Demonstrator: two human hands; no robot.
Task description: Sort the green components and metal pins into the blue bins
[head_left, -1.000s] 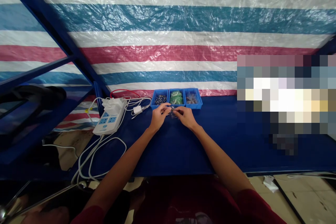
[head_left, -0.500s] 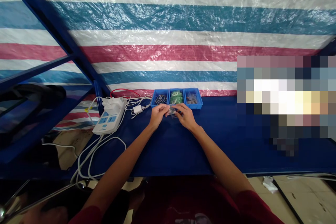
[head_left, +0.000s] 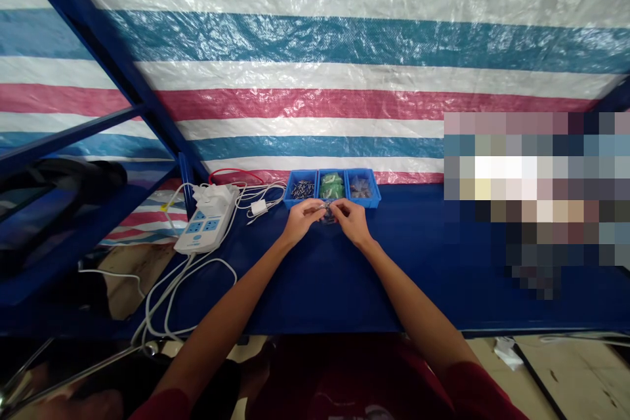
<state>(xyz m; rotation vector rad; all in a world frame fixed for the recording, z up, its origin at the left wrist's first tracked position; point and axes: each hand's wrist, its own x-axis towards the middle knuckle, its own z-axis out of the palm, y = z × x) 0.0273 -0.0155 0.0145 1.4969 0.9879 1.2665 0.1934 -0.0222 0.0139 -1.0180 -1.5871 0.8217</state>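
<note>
Just in front of the bins, my left hand (head_left: 301, 222) and my right hand (head_left: 353, 220) meet over a small clear plastic bag (head_left: 329, 212). The fingers of both hands pinch its edges; what lies inside is too small to make out. Behind them stand three blue bins in a row. The left bin (head_left: 290, 199) contains many small dark and silver metal pieces (head_left: 302, 189). Green packets (head_left: 331, 185) fill the middle bin, and the right bin (head_left: 378, 198) has clear plastic bags (head_left: 361, 186) with contents I cannot identify.
A white power strip (head_left: 207, 223) with adapters lies to the left, its white cables (head_left: 170, 289) looping over the blue table (head_left: 319, 282). Near the bins rests a white charger (head_left: 258, 207). A striped sheet (head_left: 315, 98) hangs behind. Pixelation hides the right side.
Both hands have drawn closer together on the plastic bag. My right hand's fingers, more spread before, are now curled in to pinch it. The view has shifted slightly.
</note>
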